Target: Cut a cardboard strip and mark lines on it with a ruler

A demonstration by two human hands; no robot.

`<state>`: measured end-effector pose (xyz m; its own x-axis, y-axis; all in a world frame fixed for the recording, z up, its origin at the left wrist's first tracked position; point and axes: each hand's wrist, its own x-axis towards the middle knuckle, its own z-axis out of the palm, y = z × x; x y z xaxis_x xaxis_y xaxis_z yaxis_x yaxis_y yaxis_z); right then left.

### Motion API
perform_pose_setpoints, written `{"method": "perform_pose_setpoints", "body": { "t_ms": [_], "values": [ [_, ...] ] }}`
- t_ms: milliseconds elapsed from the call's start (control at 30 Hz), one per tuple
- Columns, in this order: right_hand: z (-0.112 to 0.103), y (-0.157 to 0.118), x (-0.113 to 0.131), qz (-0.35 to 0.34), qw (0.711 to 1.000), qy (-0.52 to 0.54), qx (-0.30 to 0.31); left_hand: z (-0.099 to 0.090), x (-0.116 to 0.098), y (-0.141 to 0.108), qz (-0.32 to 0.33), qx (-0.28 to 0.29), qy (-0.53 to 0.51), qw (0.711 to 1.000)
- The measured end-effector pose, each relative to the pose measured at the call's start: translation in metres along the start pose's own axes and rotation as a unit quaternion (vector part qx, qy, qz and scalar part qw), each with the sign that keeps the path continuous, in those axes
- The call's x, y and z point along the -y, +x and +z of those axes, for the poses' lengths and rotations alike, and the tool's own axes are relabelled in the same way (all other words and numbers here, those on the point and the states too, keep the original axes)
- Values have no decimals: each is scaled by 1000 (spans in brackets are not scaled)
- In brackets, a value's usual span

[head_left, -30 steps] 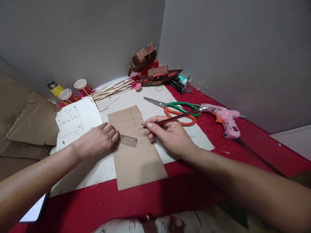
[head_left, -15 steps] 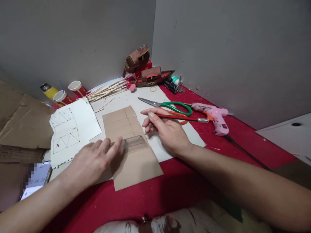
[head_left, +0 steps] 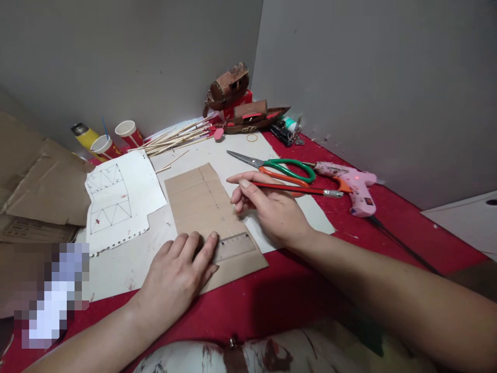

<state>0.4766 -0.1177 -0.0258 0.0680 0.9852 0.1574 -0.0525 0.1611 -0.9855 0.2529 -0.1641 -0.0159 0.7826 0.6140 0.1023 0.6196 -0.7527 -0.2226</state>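
A clear plastic ruler (head_left: 236, 245) lies across the near part of a tan cardboard piece (head_left: 190, 199). My left hand (head_left: 180, 269) grips the ruler's left end against the cardboard, its thumb and index finger at the edges; the hand hides that end. A pencilled line with small marks runs down the upper part of the cardboard. Held slantwise in my right hand (head_left: 272, 210) is a red-and-black pencil (head_left: 295, 189), its metal-capped end pointing right. That hand hovers by the cardboard's right edge, fingers closed around the pencil; the writing tip is hard to make out.
Green-and-orange-handled scissors (head_left: 272, 163) and a pink glue gun (head_left: 359, 189) lie to the right. A sheet with truss drawings (head_left: 135, 186) is on the left. Behind are wooden sticks (head_left: 178, 137), paper cups (head_left: 128, 133) and model boats (head_left: 250, 116). Folded cardboard (head_left: 42, 181) stands far left.
My left hand has slid the ruler toward me, down to the near part of the cardboard, uncovering more of the pencilled line. My right hand keeps its hold on the pencil. The view has shifted slightly.
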Motion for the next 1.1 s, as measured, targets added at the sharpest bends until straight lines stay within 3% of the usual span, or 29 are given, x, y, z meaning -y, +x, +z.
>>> {"method": "perform_pose_setpoints", "body": {
  "t_ms": [167,367,633,1100],
  "values": [
    [0,-2,2,-1,1000,-27,9,1,3,-26,-4,-47,-41,998],
    [-3,1,-5,-5,998,-46,-42,16,16,-65,-50,-68,-97,992],
    [-3,6,-18,45,998,-20,-48,16,24,-59,-66,-87,-212,971],
    [1,3,-15,29,999,-40,-23,14,37,-73,-61,-57,-208,975]
  ]
}}
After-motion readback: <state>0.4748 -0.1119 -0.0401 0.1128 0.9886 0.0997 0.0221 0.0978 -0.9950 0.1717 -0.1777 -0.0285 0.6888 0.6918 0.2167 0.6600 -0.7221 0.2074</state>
